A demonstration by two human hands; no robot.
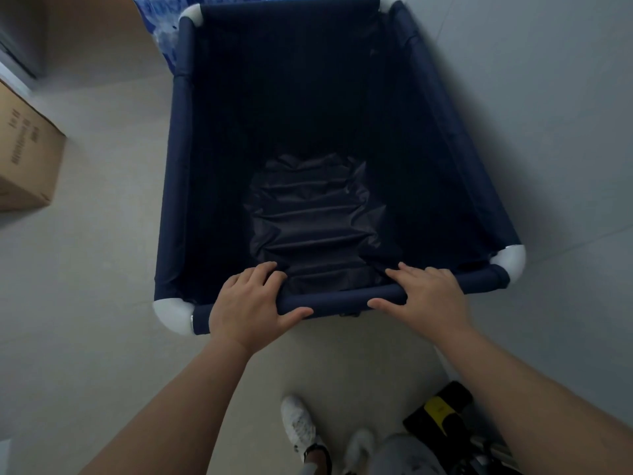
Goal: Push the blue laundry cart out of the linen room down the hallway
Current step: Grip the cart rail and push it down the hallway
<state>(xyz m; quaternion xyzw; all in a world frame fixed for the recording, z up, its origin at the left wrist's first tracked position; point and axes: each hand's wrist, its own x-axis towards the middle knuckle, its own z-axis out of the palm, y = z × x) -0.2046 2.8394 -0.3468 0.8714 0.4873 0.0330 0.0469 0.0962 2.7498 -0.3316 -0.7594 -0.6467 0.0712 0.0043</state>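
Pushing stance at the blue laundry cart (342,149), seen from above. The person's left hand (248,303) and right hand (428,296) each wrap the cart's near rail (342,298), fingers curled over it, thumbs beneath. The cart, apparently empty, stands on the pale floor (102,269), with a cardboard box (24,156) off its left side and a black-and-yellow object (442,413) behind its right corner. Judged step: grip taken, travel starting. Next, a level forward push, steered clear of the box.
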